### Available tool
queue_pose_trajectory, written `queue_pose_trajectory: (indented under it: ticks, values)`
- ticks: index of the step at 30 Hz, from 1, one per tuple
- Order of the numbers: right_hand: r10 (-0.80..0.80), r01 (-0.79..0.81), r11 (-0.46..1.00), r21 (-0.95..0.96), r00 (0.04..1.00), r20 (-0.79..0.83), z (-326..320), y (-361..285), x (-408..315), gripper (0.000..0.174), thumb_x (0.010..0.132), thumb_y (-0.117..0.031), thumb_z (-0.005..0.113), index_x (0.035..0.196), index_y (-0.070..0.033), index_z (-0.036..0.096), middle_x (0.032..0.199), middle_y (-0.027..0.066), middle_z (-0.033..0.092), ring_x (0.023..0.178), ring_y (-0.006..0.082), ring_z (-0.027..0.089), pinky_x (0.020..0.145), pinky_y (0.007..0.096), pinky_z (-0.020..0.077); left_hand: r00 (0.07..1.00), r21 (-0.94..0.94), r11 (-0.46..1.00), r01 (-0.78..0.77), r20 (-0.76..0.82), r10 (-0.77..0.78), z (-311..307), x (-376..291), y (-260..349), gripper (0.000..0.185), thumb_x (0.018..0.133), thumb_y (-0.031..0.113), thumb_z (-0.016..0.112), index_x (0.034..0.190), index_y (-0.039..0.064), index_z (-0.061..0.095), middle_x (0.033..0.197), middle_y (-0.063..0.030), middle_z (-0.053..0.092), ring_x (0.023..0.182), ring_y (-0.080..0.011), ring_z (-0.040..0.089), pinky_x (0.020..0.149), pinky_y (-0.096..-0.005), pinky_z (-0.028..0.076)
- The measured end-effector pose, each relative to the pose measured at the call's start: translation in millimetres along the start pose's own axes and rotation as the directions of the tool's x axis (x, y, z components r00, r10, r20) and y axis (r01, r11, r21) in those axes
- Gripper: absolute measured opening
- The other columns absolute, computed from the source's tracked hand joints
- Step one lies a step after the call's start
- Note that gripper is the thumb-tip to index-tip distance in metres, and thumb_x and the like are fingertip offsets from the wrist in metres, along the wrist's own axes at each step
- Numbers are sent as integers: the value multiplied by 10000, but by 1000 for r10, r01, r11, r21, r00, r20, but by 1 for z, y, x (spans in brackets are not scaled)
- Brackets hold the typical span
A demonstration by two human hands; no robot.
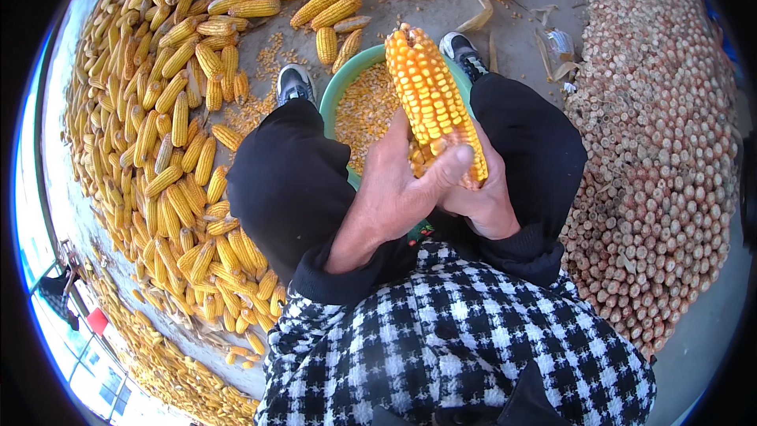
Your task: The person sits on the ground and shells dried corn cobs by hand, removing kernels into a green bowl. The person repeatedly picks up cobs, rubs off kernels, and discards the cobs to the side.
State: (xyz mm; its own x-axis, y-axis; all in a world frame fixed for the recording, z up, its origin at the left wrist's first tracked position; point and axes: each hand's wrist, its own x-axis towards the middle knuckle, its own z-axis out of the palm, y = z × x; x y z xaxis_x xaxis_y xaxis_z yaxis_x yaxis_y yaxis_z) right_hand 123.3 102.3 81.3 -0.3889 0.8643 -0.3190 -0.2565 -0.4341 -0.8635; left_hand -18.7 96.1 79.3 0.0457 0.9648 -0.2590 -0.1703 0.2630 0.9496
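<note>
A thick yellow ear of corn (429,92) is held upright and slightly tilted between both hands. My left hand (396,186) grips its lower part, with the thumb pressed across the kernels near the base. My right hand (488,189) supports the ear from behind and below; most of its fingers are hidden. Near the thumb some kernels are gone and pale cob shows through. Loose kernels (417,157) lie between my left palm and the ear. Below, a green basin (332,94) stands between my legs, holding shelled corn kernels (364,112).
At left, a large heap of corn ears (171,183) spreads over the concrete floor (532,6). A tall stack of bare corncobs (650,160) rises at right. Scattered kernels (254,109) lie by my left shoe (294,83). Dry husks (476,16) and a crumpled wrapper (560,42) lie farther off.
</note>
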Motion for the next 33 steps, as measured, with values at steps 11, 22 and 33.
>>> queue_pose_trajectory:
  ticks: [11,22,33]
  values:
    - [-62,59,994,-91,997,-35,-2,3,0,858,719,23,757,1447,31,302,1306,145,528,1171,186,537,994,315,447,994,-131,989,75,90,-63,-2,0,3,621,765,224,723,1262,-38,457,1138,-158,609,1025,-221,617,887,-340,490]
    - [-29,24,995,-92,998,-48,2,-1,0,859,732,9,771,1444,43,291,1306,142,520,1179,183,524,988,313,439,1000,-124,992,10,-8,-11,0,2,0,612,835,392,714,1209,-48,514,1023,-174,664,908,-237,674,799,-353,524]
    - [-140,129,910,-393,990,1,5,3,-4,839,731,2,755,1443,21,312,1305,143,528,1189,171,523,1003,309,428,995,-53,994,96,-2,-96,-5,2,5,457,848,296,673,1139,-43,577,968,-141,683,898,-201,673,791,-335,527]
